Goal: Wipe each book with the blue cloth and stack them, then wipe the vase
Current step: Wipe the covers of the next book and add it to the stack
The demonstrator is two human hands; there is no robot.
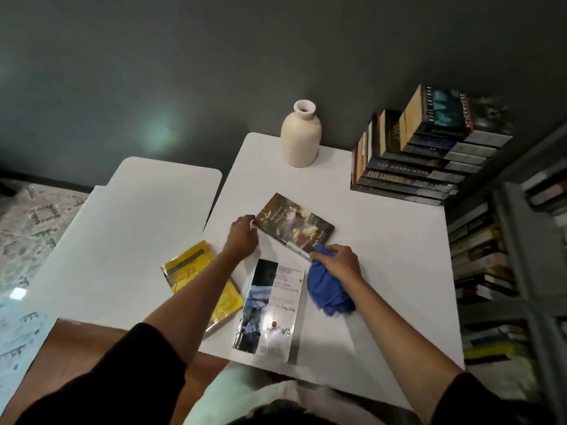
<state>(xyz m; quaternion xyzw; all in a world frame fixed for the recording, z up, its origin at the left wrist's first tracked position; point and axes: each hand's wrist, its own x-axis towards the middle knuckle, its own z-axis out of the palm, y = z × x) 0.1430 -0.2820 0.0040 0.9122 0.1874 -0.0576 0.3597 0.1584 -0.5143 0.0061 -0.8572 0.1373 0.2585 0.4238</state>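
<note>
A dark brown book point(291, 220) lies flat in the middle of the white table point(383, 250). My left hand point(242, 236) holds its near-left corner. My right hand point(339, 260) grips the bunched blue cloth point(328, 289) and presses it against the book's near edge. A white and blue book point(273, 308) lies flat near the table's front edge. Partly under my left forearm is a yellow book point(191, 268). A cream vase point(300, 134) stands upright at the table's far edge.
A tall stack of several books point(423, 151) rises at the table's far right corner. A lower white table point(129, 225) adjoins on the left. Shelves packed with books point(491, 256) run along the right. A patterned rug point(27, 228) covers the floor at left.
</note>
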